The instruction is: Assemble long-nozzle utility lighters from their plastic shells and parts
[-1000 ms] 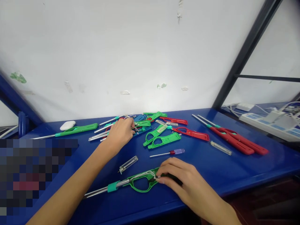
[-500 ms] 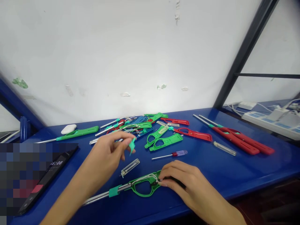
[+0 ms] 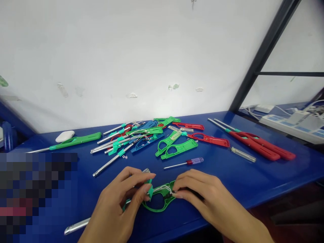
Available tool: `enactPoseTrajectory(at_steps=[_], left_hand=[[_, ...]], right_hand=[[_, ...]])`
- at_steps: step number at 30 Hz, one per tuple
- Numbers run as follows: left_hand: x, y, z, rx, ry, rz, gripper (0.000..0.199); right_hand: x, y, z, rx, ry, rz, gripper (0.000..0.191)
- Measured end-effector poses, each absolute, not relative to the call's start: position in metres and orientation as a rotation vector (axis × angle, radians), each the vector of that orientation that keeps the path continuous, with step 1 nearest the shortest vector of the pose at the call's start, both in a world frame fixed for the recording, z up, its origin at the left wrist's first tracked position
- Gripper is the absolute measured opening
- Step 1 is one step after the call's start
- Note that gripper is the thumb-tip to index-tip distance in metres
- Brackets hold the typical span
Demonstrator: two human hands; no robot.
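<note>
Close to the table's front edge lies a green lighter half-shell (image 3: 157,210) with white wires (image 3: 163,187) along it. My right hand (image 3: 206,194) has its fingers closed on the shell's handle end, hiding that part. Between thumb and fingers, my left hand (image 3: 115,199) pinches a small teal plastic piece (image 3: 151,193), just over the shell's trigger loop. A metal tube (image 3: 77,225) extends to the lower left, partly behind my left hand. A clear fuel tank (image 3: 146,170) shows only its end above my left fingers.
A screwdriver (image 3: 189,162) lies ahead of my right hand. Beyond are green half-shells (image 3: 183,148), red half-shells (image 3: 215,141) and several metal tubes (image 3: 107,165). Two red lighters (image 3: 255,146) lie right, a green lighter (image 3: 81,139) and white case (image 3: 65,136) left. A power strip (image 3: 286,126) stands far right.
My left hand has come down and toward me with the teal piece, from above the table to the green half-shell. My right hand has stayed on the shell. The view has shifted slightly.
</note>
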State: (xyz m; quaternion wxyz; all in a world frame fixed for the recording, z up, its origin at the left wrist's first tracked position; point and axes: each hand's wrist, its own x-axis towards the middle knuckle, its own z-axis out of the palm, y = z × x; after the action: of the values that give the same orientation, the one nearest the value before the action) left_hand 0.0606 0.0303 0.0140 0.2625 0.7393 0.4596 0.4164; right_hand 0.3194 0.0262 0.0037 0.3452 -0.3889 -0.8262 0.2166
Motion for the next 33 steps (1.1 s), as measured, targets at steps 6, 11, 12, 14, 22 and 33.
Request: enactPoseTrajectory(at_steps=[6, 11, 12, 14, 22, 33], left_hand=[[0.065, 0.026, 0.011, 2.394, 1.198, 1.159, 0.016], [0.072, 0.023, 0.009, 2.659, 1.126, 1.2, 0.019], [0.071, 0.022, 0.008, 2.695, 1.11, 1.167, 0.02], [0.069, 0.021, 0.008, 2.714, 1.099, 1.091, 0.019], [0.062, 0.015, 0.01, 2.762, 1.206, 1.096, 0.021], [0.05, 0.025, -0.006, 2.852, 1.099, 0.979, 0.048]], right_hand=[[0.319, 0.028, 0.006, -1.014, -2.149, 0.555, 0.008], [0.32, 0.027, 0.006, -1.017, -2.156, 0.569, 0.008], [0.32, 0.026, 0.005, -1.015, -2.154, 0.573, 0.008], [0.32, 0.026, 0.004, -1.017, -2.15, 0.58, 0.009], [0.321, 0.026, 0.003, -1.012, -2.15, 0.582, 0.011], [0.321, 0.026, 0.004, -1.0, -2.153, 0.583, 0.011]])
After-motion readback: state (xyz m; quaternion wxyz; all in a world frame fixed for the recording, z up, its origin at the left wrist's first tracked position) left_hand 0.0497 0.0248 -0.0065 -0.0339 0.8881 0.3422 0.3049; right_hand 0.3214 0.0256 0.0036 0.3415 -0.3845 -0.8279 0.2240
